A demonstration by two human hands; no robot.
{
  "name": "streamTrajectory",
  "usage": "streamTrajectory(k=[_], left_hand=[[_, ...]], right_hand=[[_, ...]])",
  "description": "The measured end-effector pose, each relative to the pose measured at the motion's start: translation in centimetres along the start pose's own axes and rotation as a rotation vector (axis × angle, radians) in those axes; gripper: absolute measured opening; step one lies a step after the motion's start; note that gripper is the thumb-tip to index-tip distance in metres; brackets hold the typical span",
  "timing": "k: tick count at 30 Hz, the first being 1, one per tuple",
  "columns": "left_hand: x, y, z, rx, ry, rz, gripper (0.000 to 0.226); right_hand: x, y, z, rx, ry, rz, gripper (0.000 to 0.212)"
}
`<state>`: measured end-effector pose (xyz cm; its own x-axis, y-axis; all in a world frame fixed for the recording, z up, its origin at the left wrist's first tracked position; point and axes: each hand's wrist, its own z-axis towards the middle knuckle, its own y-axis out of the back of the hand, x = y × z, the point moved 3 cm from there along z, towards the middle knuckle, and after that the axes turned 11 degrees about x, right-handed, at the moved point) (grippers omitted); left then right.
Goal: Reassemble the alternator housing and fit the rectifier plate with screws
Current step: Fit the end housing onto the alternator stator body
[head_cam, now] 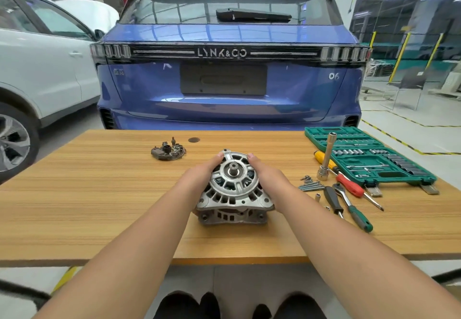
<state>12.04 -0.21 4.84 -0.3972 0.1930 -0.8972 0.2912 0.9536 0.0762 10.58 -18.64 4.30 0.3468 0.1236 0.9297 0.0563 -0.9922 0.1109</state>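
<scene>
Gripping the alternator housing (233, 189) at table centre, left hand (205, 174) and right hand (268, 176) are curling fingers round it, while rectifier plate (168, 150) at eleven o'clock and screws (310, 184) at three o'clock are lying unfitted.

The alternator housing (234, 189) is set on the table (99, 206) near its middle, clasped between the left hand (204, 176) and right hand (268, 177). The rectifier plate (168, 150) is placed farther off, to the left. Screws (310, 185), then screwdrivers (349, 184) and a ratchet (353, 206), are laid to the right; the socket case (369, 154) is found beyond them.
</scene>
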Motion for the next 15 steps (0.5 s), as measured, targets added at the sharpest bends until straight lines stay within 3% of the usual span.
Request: streamTrajectory(k=[9, 15], left_hand=[[-0.4, -0.8, -0.6, 0.033, 0.104, 0.035, 0.080], [-0.2, -0.8, -0.7, -0.007, 0.110, 0.085, 0.086]], right_hand=[[0.4, 0.7, -0.1, 0.048, -0.021, -0.017, 0.125], [0.1, 0.9, -0.1, 0.026, -0.038, -0.043, 0.119]])
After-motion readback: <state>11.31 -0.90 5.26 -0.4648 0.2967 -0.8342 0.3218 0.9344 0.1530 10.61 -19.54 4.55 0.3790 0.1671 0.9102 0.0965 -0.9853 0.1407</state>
